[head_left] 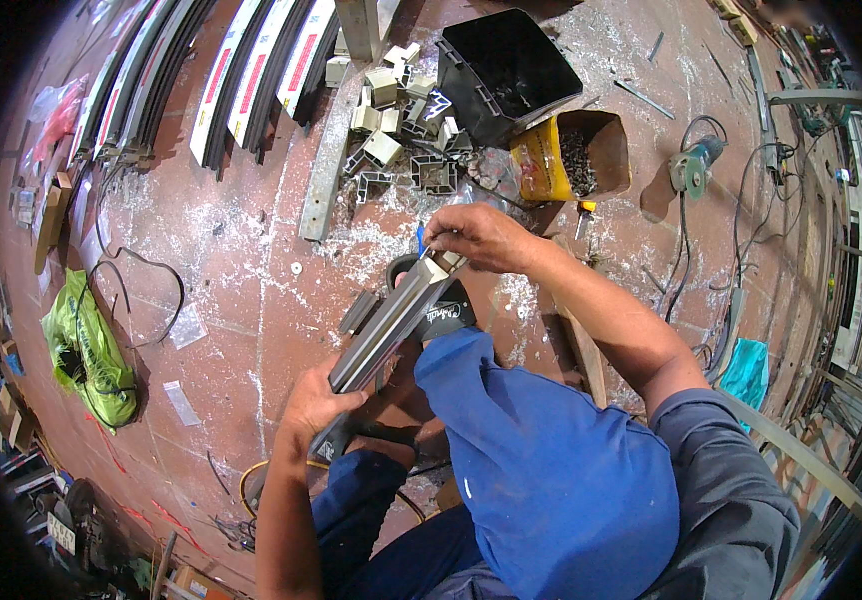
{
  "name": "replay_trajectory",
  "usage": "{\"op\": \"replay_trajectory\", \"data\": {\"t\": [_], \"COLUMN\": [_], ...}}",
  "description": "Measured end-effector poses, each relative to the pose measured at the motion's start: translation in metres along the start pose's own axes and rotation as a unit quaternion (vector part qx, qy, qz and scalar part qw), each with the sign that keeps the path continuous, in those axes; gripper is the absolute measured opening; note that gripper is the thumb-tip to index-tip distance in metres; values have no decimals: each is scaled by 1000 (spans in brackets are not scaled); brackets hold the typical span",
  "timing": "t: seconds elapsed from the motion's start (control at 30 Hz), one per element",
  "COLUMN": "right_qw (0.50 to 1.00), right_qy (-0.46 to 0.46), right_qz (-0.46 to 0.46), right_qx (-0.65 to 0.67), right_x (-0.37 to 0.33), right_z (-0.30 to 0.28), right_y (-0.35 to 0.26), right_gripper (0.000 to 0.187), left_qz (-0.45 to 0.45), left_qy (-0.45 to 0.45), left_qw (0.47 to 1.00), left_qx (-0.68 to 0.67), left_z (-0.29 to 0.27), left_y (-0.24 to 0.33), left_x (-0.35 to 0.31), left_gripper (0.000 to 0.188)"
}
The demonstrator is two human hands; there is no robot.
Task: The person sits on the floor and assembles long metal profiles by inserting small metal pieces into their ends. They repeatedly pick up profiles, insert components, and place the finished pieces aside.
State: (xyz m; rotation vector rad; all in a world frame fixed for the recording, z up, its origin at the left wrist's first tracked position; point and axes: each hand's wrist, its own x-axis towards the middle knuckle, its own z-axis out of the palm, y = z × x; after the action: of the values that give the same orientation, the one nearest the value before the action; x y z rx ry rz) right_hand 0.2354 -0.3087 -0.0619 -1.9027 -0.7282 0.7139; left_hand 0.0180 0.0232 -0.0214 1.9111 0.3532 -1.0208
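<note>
A grey metal profile [391, 325] slants up and away from me above my lap. Around its near end my left hand [317, 402] is closed, thumb along the side. At the far end my right hand [481, 238] is pinched on a small blue piece [422, 240], mostly covered by the fingers, so its kind cannot be made out. Beside the profile's left edge is a short dark profile piece [359, 312]. My shoe [446, 312] shows behind the profile's far part.
Cut profile offcuts [383, 148] lie heaped ahead, beside a black bin [511, 75] and a yellow container [541, 165] of screws. An angle grinder [693, 172] is at right. Long profiles [251, 80] lie at far left; a green bag [91, 350] is nearer.
</note>
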Motion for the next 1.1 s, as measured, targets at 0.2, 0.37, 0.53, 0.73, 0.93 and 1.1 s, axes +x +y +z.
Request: {"op": "replay_trajectory", "data": {"t": [0.2, 0.37, 0.53, 0.73, 0.93, 1.1], "right_qw": [997, 992, 995, 976, 976, 980], "right_qy": [-16, -30, -15, 81, 137, 139], "right_qz": [47, 74, 44, -125, -97, -103], "right_qx": [62, 95, 83, -161, -135, -100], "right_x": [3, 5, 4, -7, -12, -16], "right_z": [1, 0, 1, 11, 26, 29], "right_y": [8, 14, 11, -4, -1, -1], "right_gripper": [22, 27, 24, 13, 11, 13], "left_qz": [-32, 3, -4, -1, -3, 10], "left_qy": [-2, -4, 0, 2, 5, 36], "left_qw": [999, 998, 999, 1000, 1000, 998], "left_qx": [-25, -57, -33, -31, 1, 43], "left_z": [0, 0, 0, 0, -1, 7], "left_y": [6, 6, 2, 5, 11, 3], "left_x": [0, -2, 1, -1, -3, -4], "left_gripper": [65, 68, 67, 65, 67, 66]}}
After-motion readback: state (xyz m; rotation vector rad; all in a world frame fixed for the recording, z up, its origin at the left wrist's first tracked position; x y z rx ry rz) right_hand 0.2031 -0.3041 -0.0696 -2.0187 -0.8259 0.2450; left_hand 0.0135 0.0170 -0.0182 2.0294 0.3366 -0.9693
